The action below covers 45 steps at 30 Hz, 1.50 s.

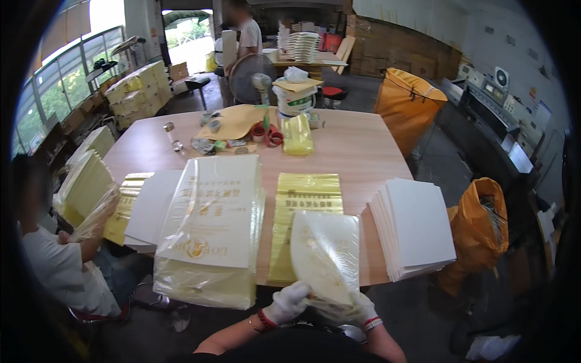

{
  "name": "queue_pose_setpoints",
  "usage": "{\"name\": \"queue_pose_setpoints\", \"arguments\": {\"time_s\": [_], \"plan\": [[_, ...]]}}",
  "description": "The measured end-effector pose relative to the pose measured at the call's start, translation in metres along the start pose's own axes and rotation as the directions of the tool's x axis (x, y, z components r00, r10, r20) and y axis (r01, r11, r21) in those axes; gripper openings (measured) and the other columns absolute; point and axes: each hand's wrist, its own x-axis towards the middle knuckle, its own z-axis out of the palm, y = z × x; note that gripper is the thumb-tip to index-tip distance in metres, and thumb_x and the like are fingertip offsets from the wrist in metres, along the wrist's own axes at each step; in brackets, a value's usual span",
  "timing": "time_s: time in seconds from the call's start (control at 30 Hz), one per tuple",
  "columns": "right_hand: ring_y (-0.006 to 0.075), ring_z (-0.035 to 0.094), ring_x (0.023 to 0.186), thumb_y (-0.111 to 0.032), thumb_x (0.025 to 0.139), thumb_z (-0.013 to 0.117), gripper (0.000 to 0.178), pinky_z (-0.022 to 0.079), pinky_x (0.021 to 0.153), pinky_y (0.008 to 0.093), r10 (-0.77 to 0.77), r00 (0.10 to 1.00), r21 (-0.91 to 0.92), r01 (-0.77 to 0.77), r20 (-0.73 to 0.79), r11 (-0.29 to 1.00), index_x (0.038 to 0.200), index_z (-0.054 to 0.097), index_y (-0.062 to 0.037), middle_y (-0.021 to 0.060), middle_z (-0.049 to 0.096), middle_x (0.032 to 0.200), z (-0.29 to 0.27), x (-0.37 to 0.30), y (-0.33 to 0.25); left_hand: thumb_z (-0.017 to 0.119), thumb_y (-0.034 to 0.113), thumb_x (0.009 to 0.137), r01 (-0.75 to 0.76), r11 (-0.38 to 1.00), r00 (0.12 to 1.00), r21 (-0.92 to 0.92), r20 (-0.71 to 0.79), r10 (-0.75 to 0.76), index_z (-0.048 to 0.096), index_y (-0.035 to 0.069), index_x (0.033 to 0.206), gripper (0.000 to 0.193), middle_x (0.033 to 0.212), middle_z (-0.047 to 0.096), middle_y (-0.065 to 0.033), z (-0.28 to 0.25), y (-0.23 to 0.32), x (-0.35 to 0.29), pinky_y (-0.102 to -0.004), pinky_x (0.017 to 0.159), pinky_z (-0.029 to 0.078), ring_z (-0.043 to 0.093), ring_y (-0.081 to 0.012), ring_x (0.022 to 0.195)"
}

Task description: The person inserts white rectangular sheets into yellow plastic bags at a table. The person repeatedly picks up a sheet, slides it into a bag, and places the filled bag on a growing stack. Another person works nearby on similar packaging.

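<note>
Both my hands wear white gloves and work at the table's near edge. My left hand (286, 302) is closed on the lower left corner of a clear plastic sleeve (327, 257) with a pale printed sheet or pad inside. At its lower right corner, my right hand (364, 310) grips the same sleeve, its fingers partly hidden by the plastic. The sleeve is tilted and puckers between my hands. Under its far end lies a stack of yellow printed bags (308, 189). Left of it stands a tall stack of filled sleeves (212, 224); to the right is a stack of white boards (419, 227).
On the wooden table (357, 136) are a white bucket (295, 100), red tape rolls (266, 134), a folded yellow packet (298, 135) and brown paper (233, 121). A co-worker (72, 260) sits at left handling sleeves. Orange sacks (408, 109) stand at right. Another person (247, 33) stands behind a fan (249, 78).
</note>
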Motion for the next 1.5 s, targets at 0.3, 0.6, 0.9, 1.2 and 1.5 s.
{"name": "queue_pose_setpoints", "arguments": {"time_s": [0.3,0.6,0.9,1.2,1.5], "plan": [[0.0214,0.054,0.095,-0.014,0.086,0.051,0.030,0.044,0.085,0.0357,0.117,0.788,0.100,-0.220,0.604,0.970,0.113,0.049,-0.0004,0.0086,0.056,0.101,0.232,0.011,-0.044,0.043,0.016,0.084,0.063,0.998,0.350,-0.022,-0.936,-0.043,0.039,0.007,0.060,0.026,0.064,0.041,-0.0019,-0.130,0.007,-0.062,-0.0272,0.052,0.034,0.039,-0.0141,0.057],[0.0100,0.056,0.066,-0.028,0.088,0.051,0.035,0.048,0.063,0.0237,0.267,0.725,-0.605,0.251,0.635,0.756,0.118,0.050,-0.0099,0.0047,0.056,0.082,0.258,0.003,0.011,0.047,0.016,0.086,-0.236,0.789,0.092,-0.567,-0.821,-0.563,0.048,0.009,0.104,0.019,0.108,0.048,-0.0041,-0.148,-0.140,-0.161,-0.0300,0.084,0.041,0.049,-0.0166,0.093],[0.0135,0.057,0.061,-0.023,0.087,0.052,0.028,0.051,0.056,0.0272,-0.017,0.999,-0.500,-0.007,-0.044,0.866,0.109,0.054,-0.0052,0.0055,0.056,0.078,0.090,-0.021,-0.011,0.059,0.016,0.076,0.182,0.982,0.976,0.052,-0.134,-0.174,0.058,0.004,0.083,0.014,0.080,0.056,-0.0163,0.058,-0.108,-0.008,-0.0387,0.071,0.044,0.053,-0.0341,0.083],[0.0138,0.056,0.064,-0.022,0.086,0.054,0.028,0.052,0.061,0.0330,0.044,0.996,-0.320,-0.068,-0.081,0.945,0.109,0.053,-0.0060,0.0043,0.054,0.078,0.102,-0.008,-0.044,0.056,0.022,0.076,0.232,0.940,0.953,0.251,0.133,-0.271,0.057,0.006,0.082,0.017,0.076,0.059,-0.0163,0.068,-0.169,0.075,-0.0404,0.065,0.044,0.056,-0.0330,0.074],[0.0249,0.051,0.092,-0.028,0.074,0.064,0.028,0.044,0.073,0.0364,-0.542,0.837,-0.996,0.084,0.078,-0.013,0.085,0.058,-0.0032,0.0146,0.051,0.101,0.078,0.095,-0.052,0.050,0.013,0.085,0.273,0.651,0.807,-0.708,-0.200,-0.556,0.053,0.003,0.087,0.010,0.071,0.059,-0.0045,0.031,-0.172,0.112,-0.0241,0.052,0.042,0.053,-0.0102,0.058]]}}
